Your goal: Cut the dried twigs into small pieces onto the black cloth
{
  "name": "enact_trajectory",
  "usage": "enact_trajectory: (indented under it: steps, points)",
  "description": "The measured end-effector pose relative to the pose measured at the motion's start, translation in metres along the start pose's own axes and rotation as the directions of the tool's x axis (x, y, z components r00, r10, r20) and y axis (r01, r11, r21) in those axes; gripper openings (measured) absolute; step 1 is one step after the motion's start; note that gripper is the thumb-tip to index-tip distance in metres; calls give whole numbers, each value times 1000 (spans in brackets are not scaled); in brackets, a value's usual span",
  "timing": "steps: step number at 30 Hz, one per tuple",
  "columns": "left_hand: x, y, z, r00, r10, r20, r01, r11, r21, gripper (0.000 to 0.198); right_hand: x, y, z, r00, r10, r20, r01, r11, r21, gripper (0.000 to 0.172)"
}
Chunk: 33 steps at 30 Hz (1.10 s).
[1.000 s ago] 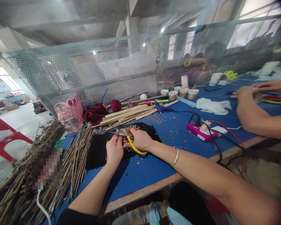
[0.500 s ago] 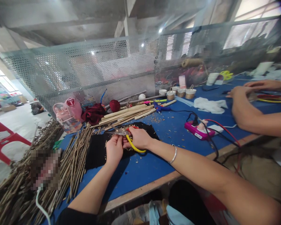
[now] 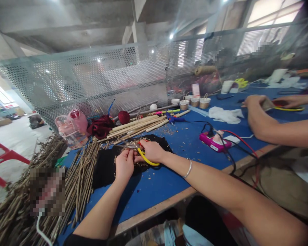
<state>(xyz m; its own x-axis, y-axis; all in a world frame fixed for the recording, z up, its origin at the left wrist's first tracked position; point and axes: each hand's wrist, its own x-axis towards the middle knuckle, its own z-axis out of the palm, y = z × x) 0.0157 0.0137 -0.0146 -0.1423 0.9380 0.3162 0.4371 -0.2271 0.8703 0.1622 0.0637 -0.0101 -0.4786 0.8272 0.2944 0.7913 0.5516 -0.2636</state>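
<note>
My right hand (image 3: 152,151) is closed around a pair of scissors (image 3: 146,158) with yellow and red handles. The metal blades point left, over the fingertips of my left hand (image 3: 124,164). Those fingertips are pinched together close to the right fingers; whatever is between them is too small or hidden to name. Both hands are over a black cloth (image 3: 102,169) strewn with pale wood shavings. Left of the cloth lies a pile of thin brown twigs (image 3: 83,181), and just beyond it are peeled pale sticks (image 3: 136,125).
A blue glue gun (image 3: 175,118) lies behind the shavings, its cord running to a magenta power strip (image 3: 213,141). A pink bottle (image 3: 73,128) and dark red cloth (image 3: 100,126) stand back left. At right, a co-worker's hands (image 3: 256,102) handle something near yellow-handled scissors. Small white-topped cups (image 3: 204,102) line the back.
The whole view has shifted slightly. My hands and the scissors keep almost the same pose over the black cloth. The co-worker's farther hand has moved with the yellow-handled scissors.
</note>
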Motion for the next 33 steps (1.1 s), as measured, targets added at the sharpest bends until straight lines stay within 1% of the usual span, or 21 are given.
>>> enact_trajectory:
  steps: [5,11,14,16,19,23,28,33]
  points:
    - [1,-4,0,1000,-7,1,7,1000,-5,28,2,2,3,1000,1,-9,-1,1000,3,70]
    - [1,-7,1,999,-44,17,45,998,-47,28,3,3,2,1000,6,12,-6,1000,15,71]
    - [1,-7,2,997,-74,16,75,995,-71,30,4,4,2,1000,19,-8,-19,1000,-7,72]
    - [1,-7,2,998,-68,-5,67,996,-66,31,5,4,2,999,30,-23,-31,999,-13,71]
    - [2,-6,1,999,-17,-35,16,1000,-25,32,5,3,1,999,46,-26,-46,999,-8,68]
    - [2,-5,-1,999,-30,-18,30,1000,-9,31,2,-1,-1,999,42,-17,-42,999,-3,66]
    - [1,-2,-1,999,-28,26,28,999,-18,31,0,-5,0,1000,-11,-8,12,997,71,67]
    - [0,-1,-1,999,-38,12,38,999,-4,31,1,-1,2,1000,-4,4,3,999,53,64]
